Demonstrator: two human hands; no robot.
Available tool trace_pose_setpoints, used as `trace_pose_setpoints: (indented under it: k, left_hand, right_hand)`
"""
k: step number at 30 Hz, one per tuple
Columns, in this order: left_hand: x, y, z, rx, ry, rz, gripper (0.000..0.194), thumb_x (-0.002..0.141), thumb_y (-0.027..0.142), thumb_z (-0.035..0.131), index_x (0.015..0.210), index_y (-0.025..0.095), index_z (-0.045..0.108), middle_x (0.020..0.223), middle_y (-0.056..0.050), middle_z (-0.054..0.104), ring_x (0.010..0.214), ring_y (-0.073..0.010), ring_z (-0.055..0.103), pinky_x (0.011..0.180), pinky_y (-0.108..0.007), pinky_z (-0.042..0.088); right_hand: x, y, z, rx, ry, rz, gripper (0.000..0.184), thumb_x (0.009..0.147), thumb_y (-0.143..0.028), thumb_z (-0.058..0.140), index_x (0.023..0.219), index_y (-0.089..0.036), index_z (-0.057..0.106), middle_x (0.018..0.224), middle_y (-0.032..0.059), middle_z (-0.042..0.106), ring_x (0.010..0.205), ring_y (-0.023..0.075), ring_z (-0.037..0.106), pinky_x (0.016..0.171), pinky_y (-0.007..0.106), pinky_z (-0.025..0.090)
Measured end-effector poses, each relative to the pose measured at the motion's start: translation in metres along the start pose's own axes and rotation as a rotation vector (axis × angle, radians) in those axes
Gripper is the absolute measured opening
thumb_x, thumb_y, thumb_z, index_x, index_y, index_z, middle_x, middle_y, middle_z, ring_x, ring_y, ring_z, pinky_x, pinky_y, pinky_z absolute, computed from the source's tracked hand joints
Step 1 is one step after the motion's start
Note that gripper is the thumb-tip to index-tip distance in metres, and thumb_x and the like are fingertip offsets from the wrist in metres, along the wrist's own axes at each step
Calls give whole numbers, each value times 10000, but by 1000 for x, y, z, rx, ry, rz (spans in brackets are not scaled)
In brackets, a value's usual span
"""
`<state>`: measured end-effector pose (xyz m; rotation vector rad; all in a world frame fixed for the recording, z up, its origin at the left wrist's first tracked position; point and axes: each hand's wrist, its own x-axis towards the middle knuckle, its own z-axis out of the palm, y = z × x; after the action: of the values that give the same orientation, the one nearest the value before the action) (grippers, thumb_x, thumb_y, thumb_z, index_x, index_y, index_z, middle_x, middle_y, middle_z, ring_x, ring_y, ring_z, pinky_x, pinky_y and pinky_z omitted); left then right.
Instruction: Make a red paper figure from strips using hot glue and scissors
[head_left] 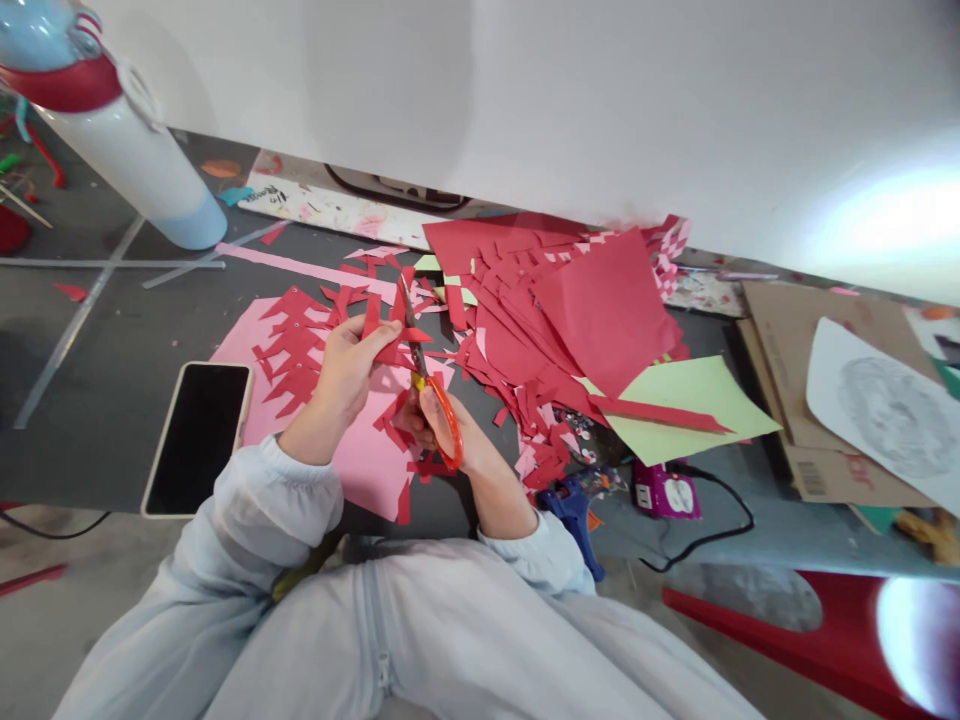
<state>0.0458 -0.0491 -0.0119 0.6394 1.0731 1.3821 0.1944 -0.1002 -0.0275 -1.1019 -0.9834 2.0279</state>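
Observation:
My left hand (346,368) pinches a piece of red paper (391,343) between thumb and fingers. In my right hand (442,418) is a pair of scissors (450,430) with orange-red handles, its blades pointing away from me and lying at the held paper. Below both hands lies a pink sheet (367,460), strewn with red cut pieces (289,340). Right of the hands spreads a pile of red paper scraps (502,310), with a larger red sheet (600,310) on top.
A phone (199,435) lies left of the pink sheet, a bottle (135,150) behind it. To the right are a yellow-green sheet (675,395), a blue glue gun (574,515), a purple box (666,492) and cardboard (810,370). A white panel (525,110) rises behind.

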Motion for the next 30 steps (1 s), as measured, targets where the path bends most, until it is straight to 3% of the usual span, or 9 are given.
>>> trace_pose_setpoints:
  k: [9, 16, 30]
  left_hand:
    - [0, 0, 2, 10, 26, -35, 217, 641, 307, 865, 667, 171, 697, 659, 27, 657, 609, -76, 597, 634, -197, 489]
    - [-1, 4, 4, 10, 36, -18, 193, 642, 278, 856, 641, 170, 695, 643, 34, 631, 604, -71, 576, 630, -197, 483]
    - [0, 2, 1, 17, 26, -34, 186, 644, 261, 843, 647, 175, 679, 655, 35, 612, 602, -66, 568, 637, -192, 492]
  right_hand:
    - [0, -2, 1, 11, 23, 38, 589, 725, -796, 653, 788, -262, 412, 618, -75, 295, 474, 88, 257, 422, 273, 182]
    - [-2, -5, 2, -17, -18, 9, 561, 798, -769, 600, 768, -255, 377, 594, -82, 311, 449, 69, 243, 428, 267, 141]
    - [-3, -4, 1, -146, 63, -8, 556, 820, -780, 546, 782, -235, 442, 573, -66, 446, 407, 67, 365, 391, 244, 235]
